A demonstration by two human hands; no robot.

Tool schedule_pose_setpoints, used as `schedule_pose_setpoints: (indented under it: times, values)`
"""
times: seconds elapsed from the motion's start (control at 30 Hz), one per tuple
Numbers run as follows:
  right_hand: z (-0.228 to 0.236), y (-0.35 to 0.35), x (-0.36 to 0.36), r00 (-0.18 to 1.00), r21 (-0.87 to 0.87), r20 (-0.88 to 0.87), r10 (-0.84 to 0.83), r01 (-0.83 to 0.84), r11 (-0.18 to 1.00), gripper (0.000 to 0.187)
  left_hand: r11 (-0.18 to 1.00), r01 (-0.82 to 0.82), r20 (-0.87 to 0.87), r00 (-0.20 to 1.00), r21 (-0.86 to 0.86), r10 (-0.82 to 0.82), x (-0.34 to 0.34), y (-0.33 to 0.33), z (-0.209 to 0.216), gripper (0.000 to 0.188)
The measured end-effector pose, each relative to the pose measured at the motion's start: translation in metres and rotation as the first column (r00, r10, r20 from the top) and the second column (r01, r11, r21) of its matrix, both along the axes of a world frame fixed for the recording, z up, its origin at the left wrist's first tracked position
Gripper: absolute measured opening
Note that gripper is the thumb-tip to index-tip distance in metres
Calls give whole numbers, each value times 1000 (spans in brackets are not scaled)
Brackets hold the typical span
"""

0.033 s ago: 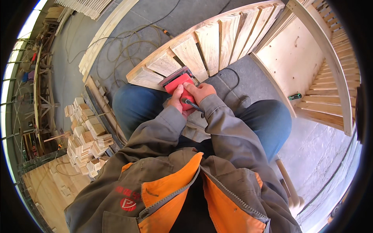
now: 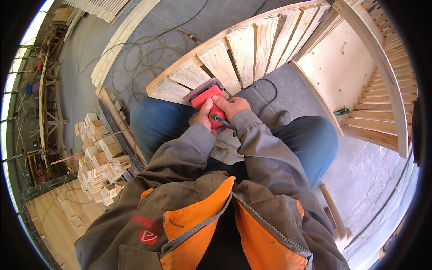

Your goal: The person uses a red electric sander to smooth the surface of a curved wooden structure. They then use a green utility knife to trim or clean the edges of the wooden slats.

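Observation:
Both my hands grip a red electric sander (image 2: 206, 98) between my knees. My left hand (image 2: 204, 116) wraps round its near left side, and my right hand (image 2: 232, 107) closes over its right side, thumbs on top. A dark cord runs from the sander's near end, past my right wrist. The sander's dark pad edge lies at the lower left part of a slatted wooden panel (image 2: 240, 56); whether the pad presses on the slats cannot be told. The panel is pale wood with gaps between its slats, curved by the lens, and stretches up to the right.
At right stands a wooden frame (image 2: 390, 76) with slatted sides and a plywood sheet; a green-handled tool (image 2: 341, 112) rests at its edge. Stacked wood offcuts (image 2: 101, 155) lie at left. A coiled hose (image 2: 146, 58) and long boards (image 2: 118, 45) lie on the floor beyond.

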State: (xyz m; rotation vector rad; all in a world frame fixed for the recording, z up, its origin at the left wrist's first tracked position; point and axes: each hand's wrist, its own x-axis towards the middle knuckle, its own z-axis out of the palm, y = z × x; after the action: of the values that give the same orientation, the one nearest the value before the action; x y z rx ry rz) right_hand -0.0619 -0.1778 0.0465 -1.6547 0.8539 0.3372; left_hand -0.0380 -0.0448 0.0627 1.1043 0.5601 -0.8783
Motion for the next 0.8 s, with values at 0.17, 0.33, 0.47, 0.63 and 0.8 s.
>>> schedule_pose_setpoints:
  times: [0.17,0.33,0.47,0.63,0.8]
  values:
    - [-8,0,0,1000,36,-24,-13,14,999,79,1000,-2,-38,999,13,3,3,2,-17,58]
    - [-19,-3,-1,999,50,-41,-20,22,999,80,1000,-9,-16,1000,-1,9,0,1,-32,56]
    - [-28,-2,-3,999,51,-35,-9,11,999,81,999,3,-63,998,-38,-6,2,6,-57,58]
    - [-61,-2,-7,999,45,-51,-14,17,999,83,997,59,-87,995,58,-54,-4,-2,-59,61]
    - [-44,8,-5,998,-7,-57,7,-8,1000,85,997,37,-184,982,-70,-50,-1,14,-63,60]
